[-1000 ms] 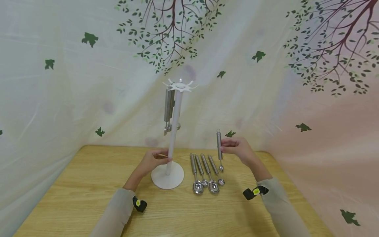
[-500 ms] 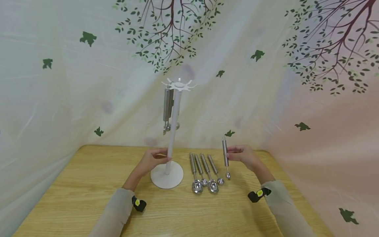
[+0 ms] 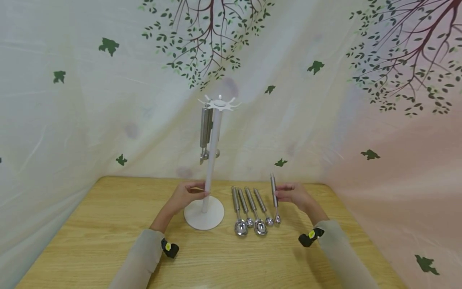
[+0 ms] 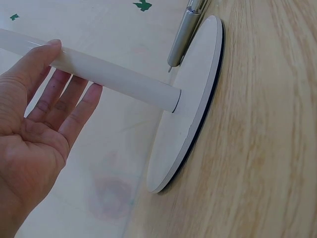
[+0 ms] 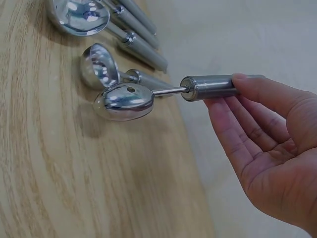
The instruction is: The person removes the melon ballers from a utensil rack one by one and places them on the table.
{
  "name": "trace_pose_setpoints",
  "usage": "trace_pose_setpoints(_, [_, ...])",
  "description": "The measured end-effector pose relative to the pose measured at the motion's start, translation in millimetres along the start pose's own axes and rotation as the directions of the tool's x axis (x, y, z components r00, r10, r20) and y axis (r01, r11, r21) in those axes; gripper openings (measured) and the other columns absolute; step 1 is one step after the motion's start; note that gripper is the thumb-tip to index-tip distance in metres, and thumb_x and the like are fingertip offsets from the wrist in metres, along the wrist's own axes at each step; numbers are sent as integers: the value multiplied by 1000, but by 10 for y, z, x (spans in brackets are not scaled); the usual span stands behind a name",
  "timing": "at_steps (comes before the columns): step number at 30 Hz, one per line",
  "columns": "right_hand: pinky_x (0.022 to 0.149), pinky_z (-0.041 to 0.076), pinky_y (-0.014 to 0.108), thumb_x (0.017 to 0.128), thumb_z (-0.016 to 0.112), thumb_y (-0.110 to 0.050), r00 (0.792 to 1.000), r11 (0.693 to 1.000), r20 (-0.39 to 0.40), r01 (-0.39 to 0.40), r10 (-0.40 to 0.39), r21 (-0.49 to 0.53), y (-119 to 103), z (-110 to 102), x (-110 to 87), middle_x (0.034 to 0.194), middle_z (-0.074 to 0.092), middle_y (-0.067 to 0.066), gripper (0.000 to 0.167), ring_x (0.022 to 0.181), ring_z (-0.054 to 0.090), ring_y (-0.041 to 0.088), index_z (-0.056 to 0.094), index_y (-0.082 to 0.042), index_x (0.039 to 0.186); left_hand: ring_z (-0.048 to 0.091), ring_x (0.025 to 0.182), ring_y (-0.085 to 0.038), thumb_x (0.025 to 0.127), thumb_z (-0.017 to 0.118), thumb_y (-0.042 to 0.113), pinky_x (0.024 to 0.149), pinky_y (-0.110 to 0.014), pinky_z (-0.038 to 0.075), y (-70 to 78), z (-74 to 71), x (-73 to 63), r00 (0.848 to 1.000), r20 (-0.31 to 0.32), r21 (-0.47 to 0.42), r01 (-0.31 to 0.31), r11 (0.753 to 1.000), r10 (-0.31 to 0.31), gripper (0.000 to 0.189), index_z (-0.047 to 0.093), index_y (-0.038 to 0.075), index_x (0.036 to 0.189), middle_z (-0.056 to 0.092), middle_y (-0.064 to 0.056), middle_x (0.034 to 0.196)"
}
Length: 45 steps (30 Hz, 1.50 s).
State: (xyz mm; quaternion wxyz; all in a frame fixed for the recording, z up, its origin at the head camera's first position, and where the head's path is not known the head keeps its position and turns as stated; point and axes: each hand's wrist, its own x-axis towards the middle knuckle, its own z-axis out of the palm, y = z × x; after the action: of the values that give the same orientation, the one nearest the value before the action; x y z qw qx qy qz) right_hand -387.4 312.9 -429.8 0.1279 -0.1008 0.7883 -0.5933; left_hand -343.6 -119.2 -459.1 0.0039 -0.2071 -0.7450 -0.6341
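My right hand pinches the steel handle of a melon baller, thumb on one side and fingers on the other. Its small oval scoop, with a hole in it, points down; I cannot tell whether it touches the table. Just left of it lie several steel scoops in a row, handles away from me. With thumb and fingers, my left hand holds the white pole of a utensil stand low down, above its round base. Several steel utensils hang from the back left of the stand's hooked top.
The wooden table carries the stand and scoops. Behind it hangs a pale curtain printed with branches and leaves, close to the table's far edge.
The right hand has lowered the melon baller toward the table, first shifting right, to beside the row of scoops. The left hand stays on the pole.
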Motion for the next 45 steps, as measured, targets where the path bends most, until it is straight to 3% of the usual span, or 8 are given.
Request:
trace_pose_setpoints(14, [84, 62, 28, 98, 63, -1, 999, 998, 25, -45, 44, 43, 263, 98, 127, 99, 77, 1, 41, 88, 72, 10, 53, 21, 131, 69, 114, -38, 92, 77, 10, 97, -44, 59, 28, 4, -25, 1000, 0, 5, 1, 1000, -1, 40, 67, -3, 128, 68, -25, 128])
trace_pose_setpoints(25, [75, 60, 26, 96, 70, -8, 990, 996, -109, -89, 92, 32, 396, 209, 182, 95, 76, -3, 45, 83, 70, 7, 57, 16, 132, 69, 114, -37, 91, 77, 10, 97, -43, 59, 37, 11, -30, 1000, -1, -3, 0, 1000, 0, 39, 68, -3, 127, 68, -24, 128])
trace_pose_setpoints(33, [70, 61, 24, 93, 74, -7, 985, 996, -170, -13, 28, 88, 453, 309, 136, 91, 77, -1, 34, 79, 71, 8, 66, 10, 121, 69, 114, -36, 92, 77, 11, 97, -44, 59, 43, 7, -37, 1000, 0, 7, 6, 1000, -6, 38, 69, -2, 127, 69, -23, 128])
trace_pose_setpoints(39, [70, 61, 23, 93, 72, -4, 965, 999, -260, -29, 38, 38, 472, 393, 157, 102, 77, 8, 35, 81, 70, 8, 65, 12, 123, 69, 113, -36, 92, 76, 11, 97, -43, 59, 37, 7, -31, 1000, 3, 3, 1, 1000, -1, 38, 68, -3, 127, 69, -24, 128])
trace_pose_setpoints(45, [70, 61, 23, 94, 71, -4, 953, 998, -299, -52, 41, -28, 455, 453, 175, 111, 74, 18, 35, 83, 70, 10, 64, 14, 124, 69, 113, -36, 92, 76, 10, 96, -43, 60, 31, 6, -17, 1000, 5, 0, -2, 1000, 2, 38, 69, -3, 126, 69, -24, 127])
